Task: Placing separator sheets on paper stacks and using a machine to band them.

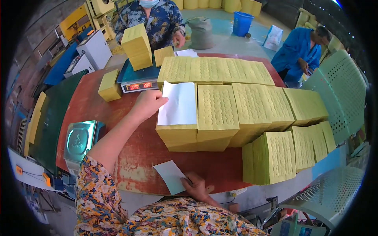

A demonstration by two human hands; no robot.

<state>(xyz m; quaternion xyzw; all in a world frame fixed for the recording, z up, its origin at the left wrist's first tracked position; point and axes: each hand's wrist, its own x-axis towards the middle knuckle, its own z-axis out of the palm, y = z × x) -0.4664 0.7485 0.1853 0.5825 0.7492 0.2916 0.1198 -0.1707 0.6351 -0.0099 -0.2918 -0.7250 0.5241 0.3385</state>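
Note:
A white paper sheet [180,105] lies over the top of the leftmost front stack of yellow embossed paper [177,137]. My left hand [149,104] reaches across the table and pinches the sheet's left edge between thumb and fingers. Near the table's front edge, close to my body, my right hand [196,186] grips the lower right side of a smaller-looking white sheet [169,175]. To the right of the covered stack stands another embossed yellow stack [217,106], its top bare.
More yellow stacks [279,157] fill the right of the red table [138,165]. A digital scale [136,85] bears a yellow block [136,43]; a metal-topped scale [80,137] sits left. One co-worker [161,19] stands opposite, another [295,51] at far right, by perforated chairs [340,90].

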